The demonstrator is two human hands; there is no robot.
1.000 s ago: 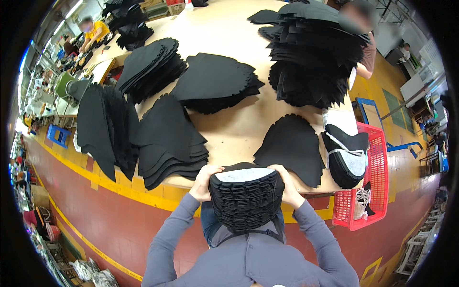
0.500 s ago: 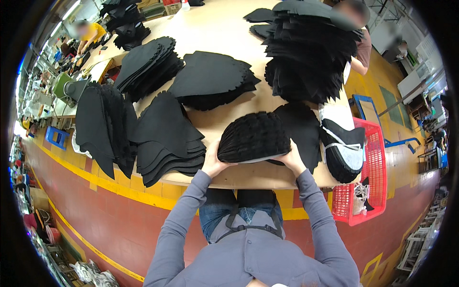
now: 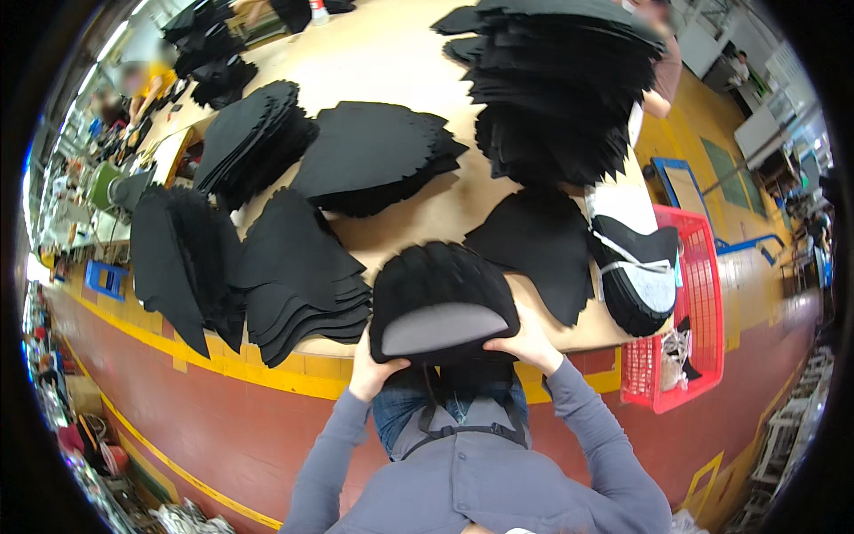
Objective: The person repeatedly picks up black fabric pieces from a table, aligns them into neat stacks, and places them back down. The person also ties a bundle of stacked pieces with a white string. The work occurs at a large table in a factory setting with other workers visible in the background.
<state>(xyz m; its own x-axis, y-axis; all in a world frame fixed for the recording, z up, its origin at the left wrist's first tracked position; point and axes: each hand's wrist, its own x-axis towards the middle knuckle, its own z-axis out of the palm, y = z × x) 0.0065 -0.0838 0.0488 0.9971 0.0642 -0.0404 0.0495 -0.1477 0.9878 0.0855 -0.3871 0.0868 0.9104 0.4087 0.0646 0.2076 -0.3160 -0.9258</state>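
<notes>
Both my hands grip a thick stack of black cut fabric pieces [image 3: 442,274] at the table's near edge. The stack is curved, with a pale grey, half-round face turned toward me. My left hand [image 3: 370,367] is closed round its left lower corner, and my right hand [image 3: 528,341] round the right one; the fingers beneath it are partly hidden. Just beyond my right hand, a flat black piece with a notched edge [image 3: 541,249] lies on the table. Left of my left hand is a fanned pile of black pieces [image 3: 298,267].
More black piles stand on the table [image 3: 382,44], the tallest one [image 3: 556,98] at the far right. A tied bundle [image 3: 636,280] sits at the right edge, beside a red plastic basket [image 3: 698,311]. A person [image 3: 665,76] is behind the tall pile; others are far left.
My hands have brought the stack toward me, to the table's near edge. It has tipped so its grey face shows, and more of the flat piece behind it is visible.
</notes>
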